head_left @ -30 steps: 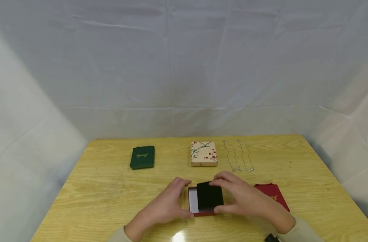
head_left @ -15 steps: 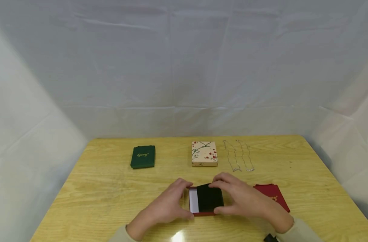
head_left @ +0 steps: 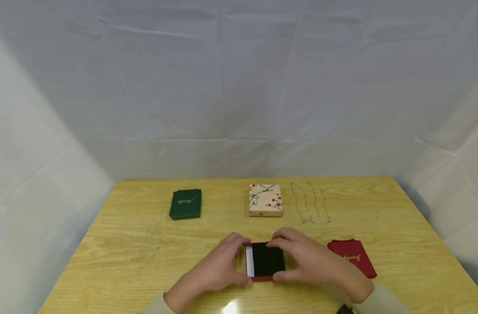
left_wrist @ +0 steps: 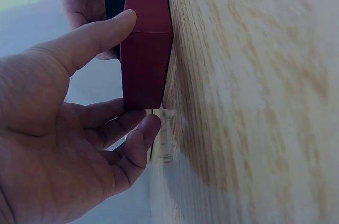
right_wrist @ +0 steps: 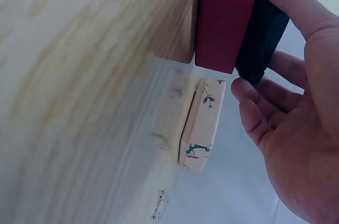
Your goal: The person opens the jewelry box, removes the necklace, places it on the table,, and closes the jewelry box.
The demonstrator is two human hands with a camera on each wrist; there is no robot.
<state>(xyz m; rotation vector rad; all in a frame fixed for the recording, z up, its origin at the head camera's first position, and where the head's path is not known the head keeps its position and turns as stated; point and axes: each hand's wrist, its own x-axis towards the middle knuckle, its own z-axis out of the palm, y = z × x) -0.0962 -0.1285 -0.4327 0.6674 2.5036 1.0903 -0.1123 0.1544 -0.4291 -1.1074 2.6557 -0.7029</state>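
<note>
One shallow red rectangular box (head_left: pixel 262 278), head view: sits on a yellowish wood-grain table (head_left: pixel 125 261), between both hands; the left hand (head_left: pixel 219 264) grips its left end, thumb at the near edge, fingers at the far edge.
Black square pad (head_left: pixel 268 260): lies over the box's right part, pinched between the thumb and fingers of the right hand (head_left: pixel 302 257); a white strip of the box's interior shows on the left.
Beyond the hands: a dark green square pouch (head_left: pixel 186 204) with gold lettering at left, a cream flower-patterned box (head_left: pixel 265 199), then two thin silver chain necklaces (head_left: pixel 324 221).
Right of the right hand: a burgundy pouch (head_left: pixel 356 257) with gold lettering.
Red box, left wrist view: its wall touches the left thumb, fingertips at the opposite side.
Black pad, right wrist view: rises above the box's rim, between the right thumb and fingertips.
</note>
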